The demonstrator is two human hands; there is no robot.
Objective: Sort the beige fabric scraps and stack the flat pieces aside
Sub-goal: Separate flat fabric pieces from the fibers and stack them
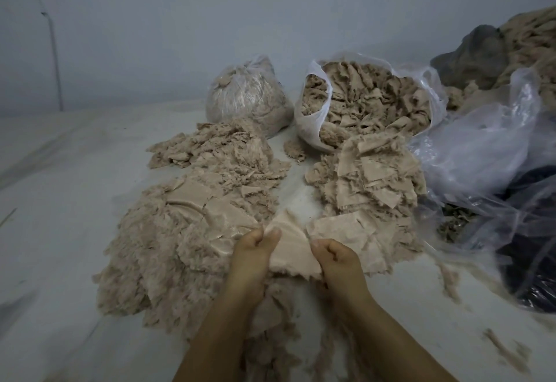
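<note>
Both hands hold one flat beige scrap at lower centre of frame; left hand pinches its left edge, thumb and fingers clamped on the cloth; right hand grips the right edge, fingers curled round it; scrap stretched between them, just above the loose heap at centre left.

Risks, as I judge them:
- frayed fluff underneath clings to the scrap; it likely rides along and contaminates the flat stack
- flat pieces at centre right lie against spill from the open plastic bag; sorted and unsorted can merge
- piles touch near frame centre; no clear boundary, so a dropped piece is lost
- pulling too hard on a thin edge may tear or curl it
- tied bag at upper centre and loose clear plastic at right crowd the white surface
</note>
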